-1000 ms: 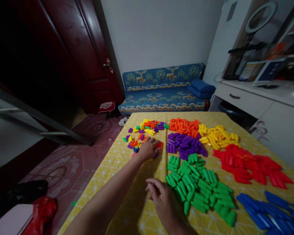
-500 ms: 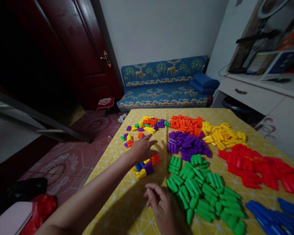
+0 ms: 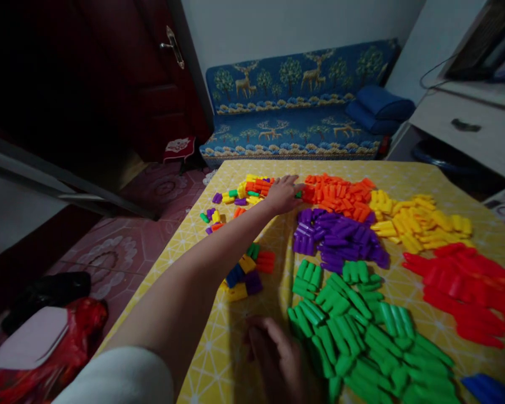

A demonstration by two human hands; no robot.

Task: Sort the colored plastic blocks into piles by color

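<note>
My left hand reaches across to the far side of the table, palm down with its fingers spread. It is over a few green and purple plastic building blocks, beside the left end of the orange block pile. The blocks under the fingers are partly hidden. My right hand rests near the front edge, fingers curled in, with no block visible in it; it lies in shadow. Right of it spreads the green block pile. Between the hands sits a small joined cluster of mixed-colour blocks.
Purple, yellow and red blocks lie in piles on the patterned yellow tablecloth. Loose mixed-colour blocks lie at the far left. Behind the table is a blue sofa; a white drawer cabinet stands right.
My left hand has moved away and to the right, from the mixed blocks to beside the orange pile. My right hand has stayed in place. The view has tilted down.
</note>
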